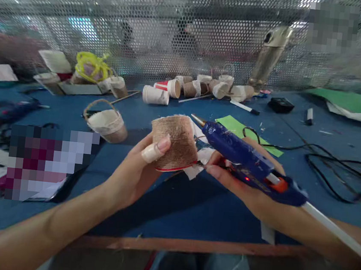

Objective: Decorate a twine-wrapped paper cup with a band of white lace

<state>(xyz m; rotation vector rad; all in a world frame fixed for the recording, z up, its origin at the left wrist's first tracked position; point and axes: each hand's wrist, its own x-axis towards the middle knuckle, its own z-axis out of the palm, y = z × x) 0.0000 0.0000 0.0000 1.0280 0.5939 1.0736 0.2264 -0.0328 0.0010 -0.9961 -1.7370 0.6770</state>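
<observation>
The person's left hand [135,164] is gripping a twine-wrapped cup [176,145] above the middle of the blue table [110,215], nearer its front edge than its far one. The cup is tilting, its red rim facing down; the thumb, wearing a pale cover [152,152], is pressing its side, the other fingers mostly hiding behind it. The right hand [247,200] is clamping round a blue glue gun [236,151], whose nozzle is pointing at the cup's upper right side, just beside it. The right fingertips are reaching near the rim; whether they are pinching anything there, one cannot tell. A white glue stick [335,228] is jutting from the gun's back.

Left of the cup, a small basket [116,134] is standing. White paper cups [155,96] are lying toward the table's far edge, and a green sheet [354,104] is covering its far right corner.
</observation>
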